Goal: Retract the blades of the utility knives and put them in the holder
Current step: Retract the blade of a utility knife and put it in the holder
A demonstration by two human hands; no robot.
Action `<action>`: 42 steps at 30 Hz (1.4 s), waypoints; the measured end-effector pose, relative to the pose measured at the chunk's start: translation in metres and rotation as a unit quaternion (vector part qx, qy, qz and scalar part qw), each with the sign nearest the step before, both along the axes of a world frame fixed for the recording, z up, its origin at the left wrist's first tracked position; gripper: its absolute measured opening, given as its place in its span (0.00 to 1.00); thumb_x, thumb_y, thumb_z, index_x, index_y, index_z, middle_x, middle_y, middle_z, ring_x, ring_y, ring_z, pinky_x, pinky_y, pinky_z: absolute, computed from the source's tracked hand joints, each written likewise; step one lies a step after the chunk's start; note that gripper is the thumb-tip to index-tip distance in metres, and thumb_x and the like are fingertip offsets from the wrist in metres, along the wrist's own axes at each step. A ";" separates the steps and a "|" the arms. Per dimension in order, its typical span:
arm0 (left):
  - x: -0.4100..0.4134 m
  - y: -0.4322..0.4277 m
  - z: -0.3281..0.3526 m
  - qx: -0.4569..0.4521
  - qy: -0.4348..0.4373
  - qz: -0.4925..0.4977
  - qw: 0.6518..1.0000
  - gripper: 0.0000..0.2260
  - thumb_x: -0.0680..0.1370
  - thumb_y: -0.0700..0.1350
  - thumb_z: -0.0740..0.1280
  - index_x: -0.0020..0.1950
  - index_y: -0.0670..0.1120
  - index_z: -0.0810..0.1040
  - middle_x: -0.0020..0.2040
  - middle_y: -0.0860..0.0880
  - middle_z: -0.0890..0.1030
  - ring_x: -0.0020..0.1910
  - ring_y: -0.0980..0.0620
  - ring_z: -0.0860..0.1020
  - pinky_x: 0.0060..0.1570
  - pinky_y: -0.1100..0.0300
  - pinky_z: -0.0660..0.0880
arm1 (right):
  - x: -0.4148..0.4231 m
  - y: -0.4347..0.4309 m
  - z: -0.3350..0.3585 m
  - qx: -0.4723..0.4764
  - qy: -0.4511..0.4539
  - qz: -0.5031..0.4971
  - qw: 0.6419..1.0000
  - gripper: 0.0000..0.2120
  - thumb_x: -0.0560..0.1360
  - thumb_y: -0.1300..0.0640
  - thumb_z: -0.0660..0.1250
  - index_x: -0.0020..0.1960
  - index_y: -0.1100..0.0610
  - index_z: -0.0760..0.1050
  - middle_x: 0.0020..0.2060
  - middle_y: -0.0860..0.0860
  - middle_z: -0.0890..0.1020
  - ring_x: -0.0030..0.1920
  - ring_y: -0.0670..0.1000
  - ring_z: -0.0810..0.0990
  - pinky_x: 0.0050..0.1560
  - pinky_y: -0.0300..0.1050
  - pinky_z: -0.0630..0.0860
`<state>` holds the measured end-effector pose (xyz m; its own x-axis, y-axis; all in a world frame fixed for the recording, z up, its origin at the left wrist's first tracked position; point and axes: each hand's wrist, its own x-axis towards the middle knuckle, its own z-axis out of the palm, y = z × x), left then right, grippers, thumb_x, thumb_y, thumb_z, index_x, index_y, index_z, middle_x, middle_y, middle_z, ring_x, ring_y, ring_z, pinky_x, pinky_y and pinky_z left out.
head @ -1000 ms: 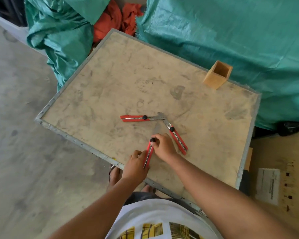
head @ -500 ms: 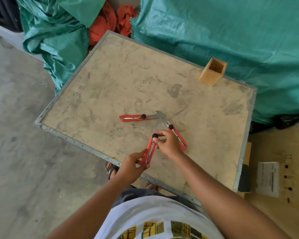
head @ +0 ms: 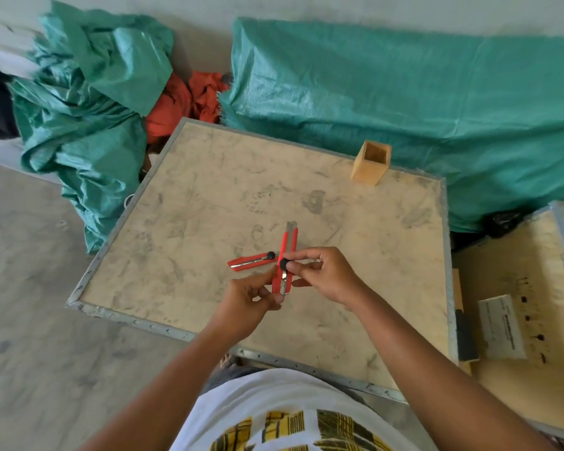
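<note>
Both hands are engaged on one red plastic utility knife (head: pixel 285 258) held above the near middle of the stained plywood board with metal edging (head: pixel 189 203). Left hand (head: pixel 251 299) is partly closed, fingertips pinching the knife's near end. Right hand (head: pixel 326 275) is partly closed, thumb and forefinger at the black slider knob on the knife body. Long axis runs near to far, the tip pointing away from the person; a short length of grey blade shows at the far tip.

A second red utility knife (head: pixel 251 261) lies flat on the board just left of the held one, long axis left to right, black knob at its right end. Two knives can be counted; whether another lies behind the right hand cannot be told.

One open-topped square wooden holder (head: pixel 370 166) stands upright at the board's far edge, well apart from the knives.
</note>
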<state>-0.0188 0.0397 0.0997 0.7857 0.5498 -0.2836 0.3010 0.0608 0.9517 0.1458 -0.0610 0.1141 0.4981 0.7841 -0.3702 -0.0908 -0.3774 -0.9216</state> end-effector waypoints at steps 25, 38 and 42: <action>0.033 0.071 0.049 -0.019 -0.058 -0.143 0.988 0.25 0.68 0.29 0.75 0.63 0.45 0.81 0.47 0.44 0.87 0.36 0.50 0.77 0.46 0.61 0.82 | -0.028 0.015 0.043 0.005 -0.249 -0.126 0.960 0.09 0.69 0.52 0.80 0.46 0.45 0.81 0.48 0.44 0.82 0.45 0.46 0.79 0.40 0.50 0.79; 0.088 0.047 0.045 -0.013 -0.032 -0.196 0.980 0.26 0.67 0.31 0.77 0.62 0.47 0.81 0.46 0.47 0.87 0.38 0.44 0.77 0.55 0.46 0.81 | -0.001 -0.019 0.035 0.015 -0.204 -0.241 0.949 0.08 0.72 0.53 0.78 0.49 0.52 0.84 0.49 0.46 0.85 0.45 0.48 0.83 0.40 0.42 0.82; 0.118 0.035 0.042 0.004 -0.030 -0.199 0.980 0.26 0.67 0.31 0.77 0.62 0.49 0.81 0.47 0.51 0.88 0.37 0.47 0.79 0.54 0.54 0.82 | 0.036 -0.031 0.034 0.027 -0.137 -0.271 0.952 0.09 0.77 0.58 0.73 0.57 0.51 0.84 0.51 0.45 0.87 0.47 0.45 0.86 0.44 0.40 0.84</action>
<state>0.0991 0.0747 0.1421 0.9533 0.1994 -0.2267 0.2424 -0.0579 0.9685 0.1820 -0.0923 0.1483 0.9077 0.3974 -0.1348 -0.0125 -0.2955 -0.9553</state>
